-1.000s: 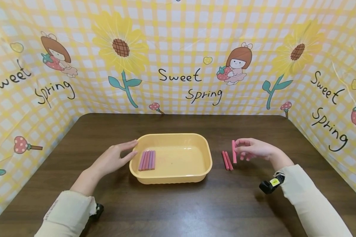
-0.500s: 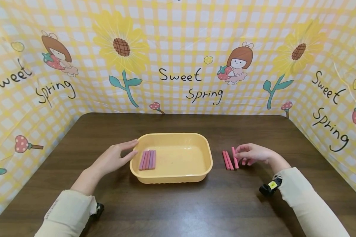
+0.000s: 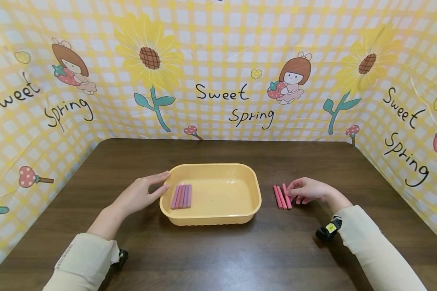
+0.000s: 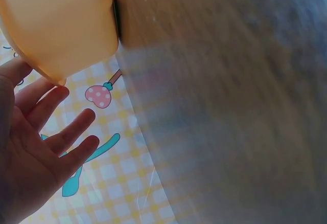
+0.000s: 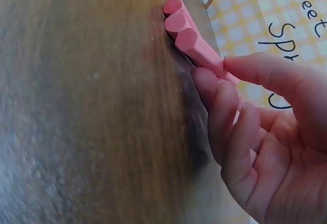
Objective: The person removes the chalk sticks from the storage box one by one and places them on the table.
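My left hand (image 3: 134,197) touches the left rim of a yellow plastic tray (image 3: 222,198), its fingers loosely extended; in the left wrist view the fingertips (image 4: 60,90) meet the tray's edge. Inside the tray's left end, several purple and mauve sticks (image 3: 181,197) lie side by side in a row. To the right of the tray, my right hand (image 3: 306,190) pinches a pink stick (image 3: 287,198) between thumb and fingers. Two more pink-red sticks (image 3: 278,197) lie just left of it on the table. The right wrist view shows the three hexagonal ends (image 5: 188,41) close together.
A dark brown wooden table (image 3: 211,258) carries everything. Yellow checked cloth (image 3: 218,52) with flower prints stands around its back and sides. Each wrist wears a small black camera (image 3: 327,230) below a cream sleeve.
My right hand has lowered the pink stick and moved it left, next to the two others on the table. The left hand and the tray have stayed in place.
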Available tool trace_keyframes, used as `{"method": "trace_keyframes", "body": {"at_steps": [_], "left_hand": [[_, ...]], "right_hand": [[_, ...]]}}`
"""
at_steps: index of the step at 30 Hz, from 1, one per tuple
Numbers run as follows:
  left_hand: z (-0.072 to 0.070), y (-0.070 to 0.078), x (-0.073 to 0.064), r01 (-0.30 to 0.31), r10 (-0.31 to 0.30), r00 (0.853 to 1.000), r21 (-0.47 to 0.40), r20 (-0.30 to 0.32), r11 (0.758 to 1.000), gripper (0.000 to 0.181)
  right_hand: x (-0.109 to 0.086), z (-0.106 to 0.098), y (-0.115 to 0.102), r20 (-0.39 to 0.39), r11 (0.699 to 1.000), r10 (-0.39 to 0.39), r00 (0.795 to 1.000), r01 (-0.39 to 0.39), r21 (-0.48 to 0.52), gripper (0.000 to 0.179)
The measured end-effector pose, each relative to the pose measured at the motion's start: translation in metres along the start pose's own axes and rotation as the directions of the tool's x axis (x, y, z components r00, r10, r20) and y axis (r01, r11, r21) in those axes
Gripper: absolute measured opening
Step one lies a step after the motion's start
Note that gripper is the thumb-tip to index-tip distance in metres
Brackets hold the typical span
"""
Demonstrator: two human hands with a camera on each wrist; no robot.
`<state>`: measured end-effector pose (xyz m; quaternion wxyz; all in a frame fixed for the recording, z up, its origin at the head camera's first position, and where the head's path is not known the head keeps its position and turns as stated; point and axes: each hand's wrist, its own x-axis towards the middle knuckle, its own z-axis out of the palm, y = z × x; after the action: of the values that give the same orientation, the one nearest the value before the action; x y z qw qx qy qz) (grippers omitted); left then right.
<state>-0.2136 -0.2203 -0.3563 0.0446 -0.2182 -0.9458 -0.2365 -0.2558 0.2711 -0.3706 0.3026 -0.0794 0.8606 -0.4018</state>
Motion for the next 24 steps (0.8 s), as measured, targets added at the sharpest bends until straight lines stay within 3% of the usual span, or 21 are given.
{"method": "trace_keyframes", "body": {"at_steps": [15,24], "left_hand": [[0.0,0.0,0.0,0.007,-0.007,1.0,-0.007,0.006,1.0,0.049],[-0.001,0.0,0.0,0.016,-0.016,1.0,-0.01,0.013,1.0,0.05]], "right_hand": [[-0.004,-0.004,-0.001,-0.022,1.0,-0.004,1.0,0.004,-0.015,0.031],[-0.009,-0.01,-0.022,-0.023,0.997,-0.061,0.998,0.06,-0.039,0.037]]}}
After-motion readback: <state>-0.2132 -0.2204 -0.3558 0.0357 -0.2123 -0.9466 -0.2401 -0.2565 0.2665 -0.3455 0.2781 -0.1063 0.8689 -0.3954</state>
